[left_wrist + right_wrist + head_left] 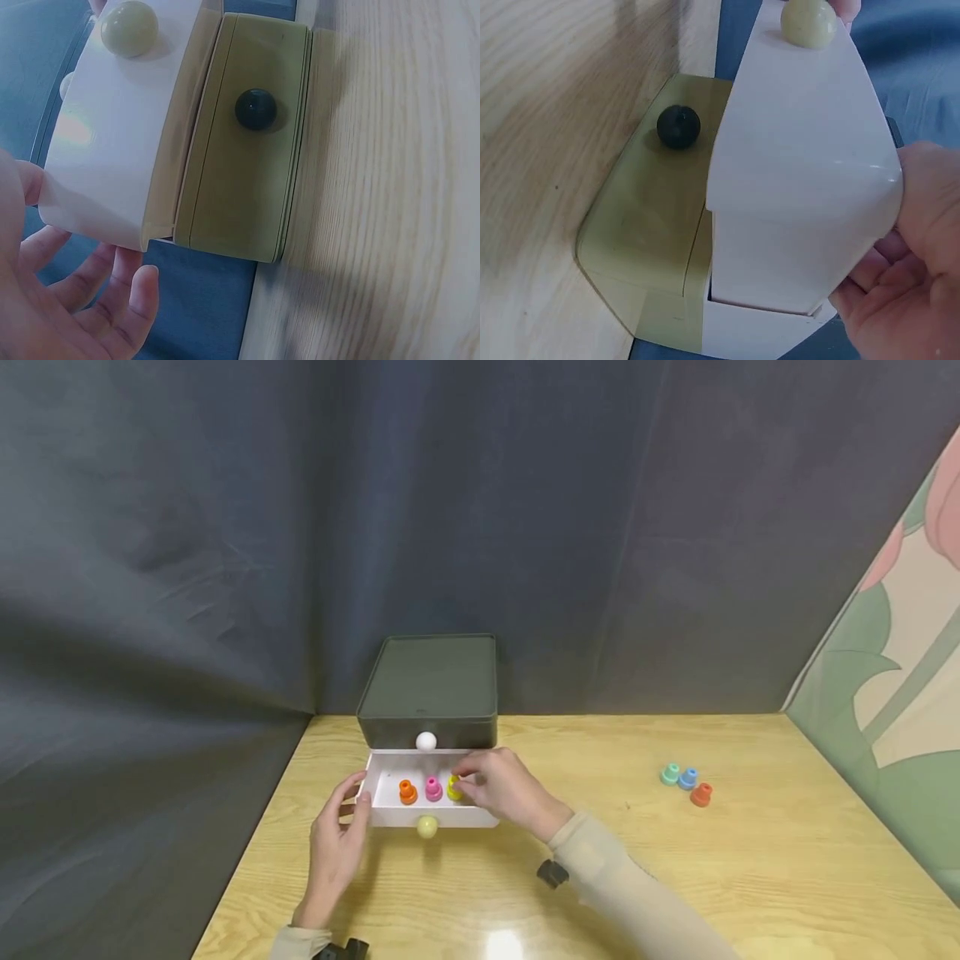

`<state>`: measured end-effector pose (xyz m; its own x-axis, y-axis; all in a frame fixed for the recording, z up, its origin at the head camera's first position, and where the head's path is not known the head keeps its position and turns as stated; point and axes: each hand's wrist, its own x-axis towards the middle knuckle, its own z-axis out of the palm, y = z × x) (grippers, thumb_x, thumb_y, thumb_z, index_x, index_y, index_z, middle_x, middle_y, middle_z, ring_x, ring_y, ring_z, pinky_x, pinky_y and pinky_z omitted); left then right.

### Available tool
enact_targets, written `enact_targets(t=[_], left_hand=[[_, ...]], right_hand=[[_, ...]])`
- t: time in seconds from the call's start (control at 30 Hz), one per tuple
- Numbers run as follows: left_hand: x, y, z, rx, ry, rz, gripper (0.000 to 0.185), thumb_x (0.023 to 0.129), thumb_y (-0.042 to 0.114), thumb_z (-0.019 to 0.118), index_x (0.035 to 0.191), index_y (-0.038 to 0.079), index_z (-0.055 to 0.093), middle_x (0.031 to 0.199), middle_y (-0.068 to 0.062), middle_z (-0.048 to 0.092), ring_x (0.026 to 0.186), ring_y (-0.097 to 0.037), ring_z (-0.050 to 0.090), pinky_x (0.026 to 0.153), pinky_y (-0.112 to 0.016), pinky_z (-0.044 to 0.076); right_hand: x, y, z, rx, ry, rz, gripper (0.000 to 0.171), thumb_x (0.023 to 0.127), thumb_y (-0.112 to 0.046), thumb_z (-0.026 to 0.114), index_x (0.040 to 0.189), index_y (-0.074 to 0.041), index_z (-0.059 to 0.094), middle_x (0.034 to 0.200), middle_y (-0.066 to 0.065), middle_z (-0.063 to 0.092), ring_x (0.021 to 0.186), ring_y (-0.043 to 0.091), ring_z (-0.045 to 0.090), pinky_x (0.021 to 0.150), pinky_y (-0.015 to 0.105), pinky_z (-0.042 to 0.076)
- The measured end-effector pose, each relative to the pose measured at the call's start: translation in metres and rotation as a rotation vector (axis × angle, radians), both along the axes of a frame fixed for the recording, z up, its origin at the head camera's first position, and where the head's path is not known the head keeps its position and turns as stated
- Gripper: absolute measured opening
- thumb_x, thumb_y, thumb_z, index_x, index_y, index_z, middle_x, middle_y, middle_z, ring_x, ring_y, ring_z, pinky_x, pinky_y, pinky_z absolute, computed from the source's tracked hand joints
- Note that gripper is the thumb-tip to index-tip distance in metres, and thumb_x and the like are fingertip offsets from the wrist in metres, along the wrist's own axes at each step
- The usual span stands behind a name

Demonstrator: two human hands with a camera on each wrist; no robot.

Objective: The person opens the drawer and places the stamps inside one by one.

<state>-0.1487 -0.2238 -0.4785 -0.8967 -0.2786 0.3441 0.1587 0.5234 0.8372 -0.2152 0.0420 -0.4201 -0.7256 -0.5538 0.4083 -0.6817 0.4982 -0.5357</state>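
A white drawer (390, 817) with a pale yellow-green knob (427, 827) stands pulled out of a small drawer cabinet (437, 677). My left hand (337, 843) holds the drawer's left side near the front corner, thumb at the edge and fingers along the side in the left wrist view. Inside the drawer, an orange peg (407, 792) and a pink peg (433, 789) stand upright, each with a wide base and a hollow top. To their right, my right hand (513, 789) pinches a yellow peg (452, 791) between thumb and fingers; its fingertips partly cover the peg.
A green peg (670, 774), a blue peg (687, 778) and a red peg (701, 795) stand close together on the wooden table (600, 893) at the right. Beneath the open drawer is a shut olive drawer (240, 180) with a dark knob (256, 109). Dark curtains (555, 535) hang behind.
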Motion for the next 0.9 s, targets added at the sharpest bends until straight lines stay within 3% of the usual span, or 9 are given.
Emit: enact_targets(t=[0.17, 0.37, 0.57, 0.9], left_hand=[[-0.001, -0.001, 0.000, -0.005, 0.004, 0.004, 0.034, 0.110, 0.022, 0.059, 0.142, 0.015, 0.067, 0.127, -0.017, 0.074, 0.099, -0.019, 0.068, 0.076, -0.022, 0.056], [-0.001, -0.001, 0.000, -0.003, 0.006, 0.003, 0.034, 0.110, 0.022, 0.060, 0.142, 0.015, 0.067, 0.126, -0.017, 0.074, 0.097, -0.016, 0.067, 0.076, -0.021, 0.056], [0.002, -0.001, -0.002, 0.001, -0.009, 0.006, 0.035, 0.110, 0.023, 0.060, 0.143, 0.016, 0.067, 0.128, -0.017, 0.074, 0.098, -0.013, 0.066, 0.077, -0.021, 0.056], [0.002, -0.001, -0.002, 0.011, -0.006, 0.006, 0.035, 0.110, 0.023, 0.060, 0.143, 0.016, 0.067, 0.128, -0.016, 0.074, 0.097, -0.011, 0.065, 0.076, -0.021, 0.056]], right_hand=[[0.006, 0.004, 0.000, -0.113, -0.011, -0.037, 0.016, 0.091, -0.007, 0.084, 0.105, -0.001, 0.082, 0.104, 0.010, 0.083, 0.097, 0.026, 0.079, 0.088, 0.044, 0.063], [0.013, 0.014, -0.001, -0.285, -0.030, -0.095, 0.016, 0.091, -0.007, 0.083, 0.106, -0.001, 0.082, 0.104, 0.013, 0.082, 0.094, 0.024, 0.079, 0.086, 0.040, 0.064], [0.023, 0.031, -0.005, -0.456, -0.138, -0.191, 0.015, 0.091, -0.004, 0.083, 0.105, 0.000, 0.081, 0.100, 0.009, 0.083, 0.092, 0.022, 0.079, 0.089, 0.041, 0.064], [0.034, 0.077, -0.019, -0.494, -0.243, -0.350, 0.016, 0.096, -0.010, 0.080, 0.111, -0.005, 0.080, 0.108, 0.010, 0.082, 0.097, 0.011, 0.077, 0.090, 0.024, 0.061]])
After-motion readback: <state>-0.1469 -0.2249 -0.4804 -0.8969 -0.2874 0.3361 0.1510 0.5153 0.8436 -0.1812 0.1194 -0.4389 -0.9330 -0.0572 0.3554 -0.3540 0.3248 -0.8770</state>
